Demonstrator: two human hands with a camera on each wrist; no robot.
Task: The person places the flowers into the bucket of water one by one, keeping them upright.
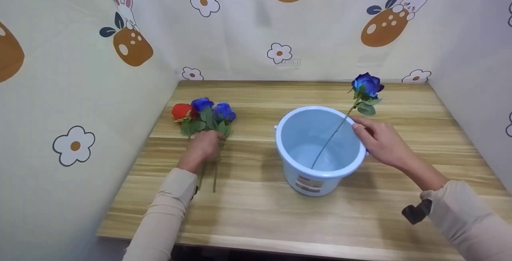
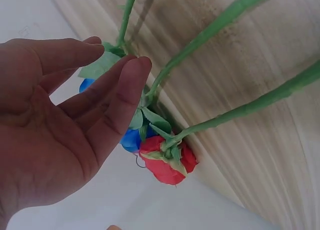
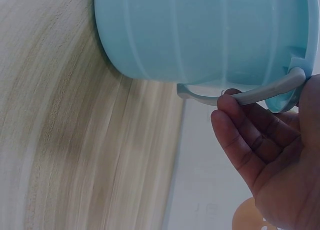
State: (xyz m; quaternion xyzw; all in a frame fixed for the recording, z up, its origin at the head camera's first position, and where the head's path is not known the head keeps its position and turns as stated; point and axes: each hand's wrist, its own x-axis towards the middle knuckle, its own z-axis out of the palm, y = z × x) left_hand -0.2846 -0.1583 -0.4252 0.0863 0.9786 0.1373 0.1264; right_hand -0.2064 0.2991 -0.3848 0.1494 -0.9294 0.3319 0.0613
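So there's a pale blue bucket standing upright on a wood-grain table, with a label on the side facing the wearer. One blue rose is in it: deep blue petals, lighter blue in places, green leaves just under the bloom. It's tilted, with the thin stem slanting down inside and the bloom poking out past the far right part of the rim.

The other three flowers lie on the table to the left, blooms bunched together and pointing away from the wearer: a red rose on the outside, then a second blue rose, then a third blue rose closest to the bucket. Green leaves and stems on all of them, and the left wrist view shows little thorns on one stem.

Pose-wise, the left hand reaches forward over the stems, right below the blooms. Its fingers are mostly straight with a gap between them, close by a stem; can't tell if they're actually touching it. The right hand comes in from the right and grips the bucket's rim, thumb on top, the other fingers bent underneath by the grey handle.
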